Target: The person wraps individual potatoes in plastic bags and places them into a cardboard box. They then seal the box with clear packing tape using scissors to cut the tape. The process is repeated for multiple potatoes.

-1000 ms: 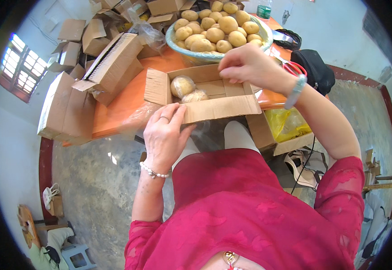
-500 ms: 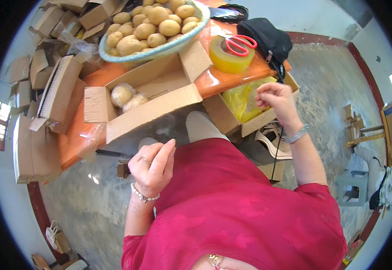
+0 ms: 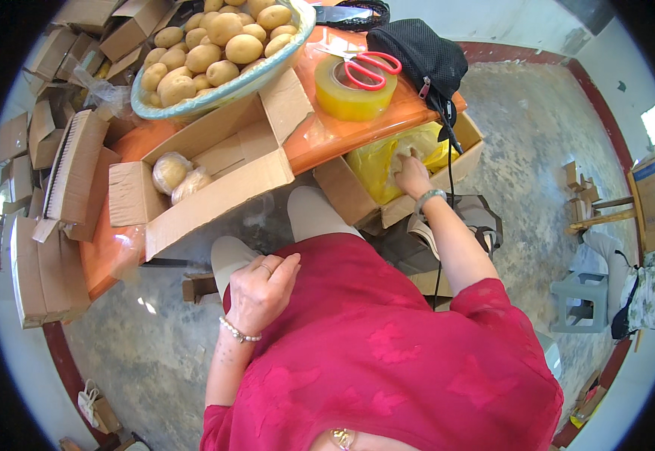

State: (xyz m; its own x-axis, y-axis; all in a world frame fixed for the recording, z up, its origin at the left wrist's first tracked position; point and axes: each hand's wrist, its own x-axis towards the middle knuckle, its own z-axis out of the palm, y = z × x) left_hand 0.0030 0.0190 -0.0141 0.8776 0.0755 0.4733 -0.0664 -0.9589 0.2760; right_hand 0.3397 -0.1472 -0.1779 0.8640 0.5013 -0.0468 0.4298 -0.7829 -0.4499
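Note:
My right hand [image 3: 415, 179] reaches into a yellow plastic bag [image 3: 372, 167] that lines a cardboard box below the table edge. Its fingers are bent and pressed together; what they pinch, if anything, is partly hidden in the bag. Above my lap my left hand [image 3: 261, 292] hangs with curled fingers and nothing visible in them. On the table, an open long cardboard box [image 3: 222, 197] stands in front of me, with two plastic-wrapped potatoes [image 3: 173, 174] at its left end. Behind it, a light blue-rimmed basin [image 3: 214, 98] is heaped with loose potatoes [image 3: 223, 28].
Red-handled scissors [image 3: 372, 71] rest on a wide roll of clear yellowish tape [image 3: 353, 101], beside a black mesh bag [image 3: 417, 56]. Cardboard boxes [image 3: 79, 169] are piled at the left of the orange table [image 3: 320, 146]. A grey stool [image 3: 579, 301] stands at the right.
My right hand has gone down and forward from above the box into the yellow bag. My left hand has stayed over my lap, its fingers curled. The view has shifted slightly.

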